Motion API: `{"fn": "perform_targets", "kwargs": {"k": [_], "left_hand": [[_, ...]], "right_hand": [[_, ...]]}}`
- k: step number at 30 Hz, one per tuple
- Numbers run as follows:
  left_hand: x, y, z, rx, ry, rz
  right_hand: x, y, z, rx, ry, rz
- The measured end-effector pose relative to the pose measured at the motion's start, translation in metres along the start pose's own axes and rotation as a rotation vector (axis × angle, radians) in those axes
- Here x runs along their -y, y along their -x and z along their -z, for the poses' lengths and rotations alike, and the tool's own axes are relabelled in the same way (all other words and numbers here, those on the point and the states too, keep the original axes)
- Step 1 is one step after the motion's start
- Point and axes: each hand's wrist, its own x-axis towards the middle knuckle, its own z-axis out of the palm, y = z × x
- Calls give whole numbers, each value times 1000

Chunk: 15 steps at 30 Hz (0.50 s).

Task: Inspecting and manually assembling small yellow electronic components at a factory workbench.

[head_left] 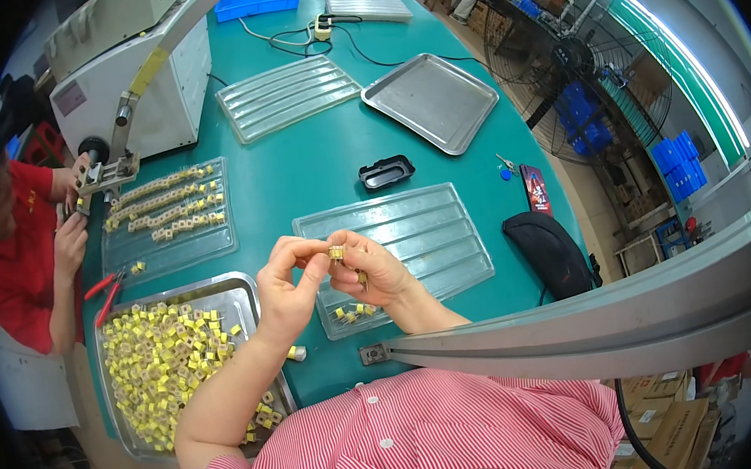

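Note:
Between the fingertips of my left hand (287,287) and my right hand (376,268) is a small yellow-wrapped coil (336,252), pinched from both sides. A second coil (361,277) shows under the curled fingers of my right hand. Both hands are above the near left part of a clear ribbed plastic tray (428,230). Several more yellow coils (353,313) with thin pins lie in that tray's near corner. Beside my left forearm, a metal tray (244,299) holds a large heap of loose yellow coils (170,365).
At left, a person in red (20,254) works at a bench machine (139,85), near a ribbed tray of coil rows (169,251) and red-handled pliers (109,295). A grey metal arm (577,333) crosses at right. A black case (549,252) and empty metal tray (431,102) lie beyond.

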Motion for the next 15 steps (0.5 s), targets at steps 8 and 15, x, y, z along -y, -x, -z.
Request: {"fn": "perform_targets", "kwargs": {"k": [8, 15], "left_hand": [[4, 5, -6, -25, 223, 103], [0, 7, -10, -37, 249, 106]], "right_hand": [[1, 1, -3, -38, 33, 53], [4, 3, -10, -65, 61, 77]]}}
